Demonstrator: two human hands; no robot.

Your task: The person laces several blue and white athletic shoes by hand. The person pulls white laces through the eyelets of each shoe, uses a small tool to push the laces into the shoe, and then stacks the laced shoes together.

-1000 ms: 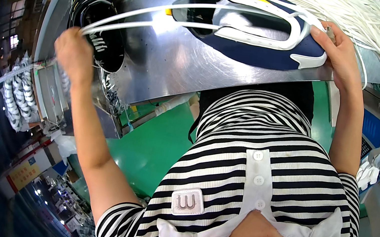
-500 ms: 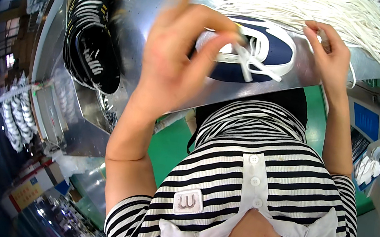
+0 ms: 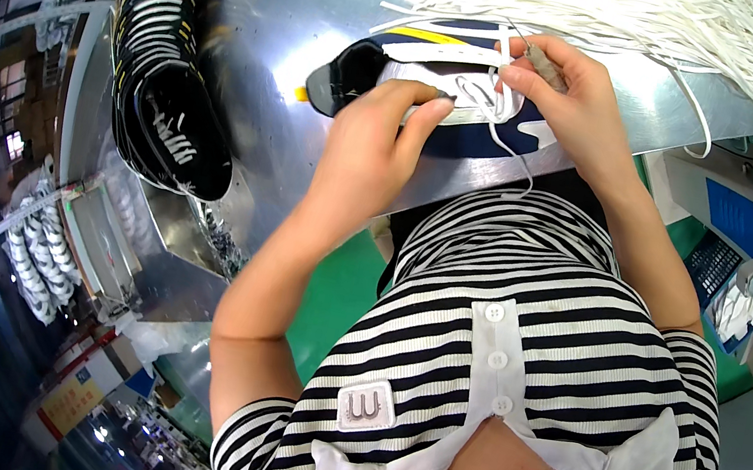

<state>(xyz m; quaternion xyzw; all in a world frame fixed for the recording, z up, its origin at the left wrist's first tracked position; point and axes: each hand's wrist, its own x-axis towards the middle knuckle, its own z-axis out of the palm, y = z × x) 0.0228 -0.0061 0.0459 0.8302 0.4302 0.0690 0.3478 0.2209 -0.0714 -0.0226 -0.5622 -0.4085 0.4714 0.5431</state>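
On the metal table (image 3: 276,36), the navy shoe (image 3: 444,52) is set upright. Left hand (image 3: 380,130): fingertips near together, no telling if anything's held. Lacing seems under way; the white lace (image 3: 499,111) likely needs to be pulled through next, the awl (image 3: 547,68) being gripped in the curled right hand (image 3: 581,105).

Tabletop (image 3: 272,56) at upper centre was smooth, glossy metal with bright glare. Shoe (image 3: 449,54) there looked matt navy with smooth white panels; lace pile (image 3: 617,16), upper right, matt cloth. Pointed tool (image 3: 545,68) showed a rough, matt grip.
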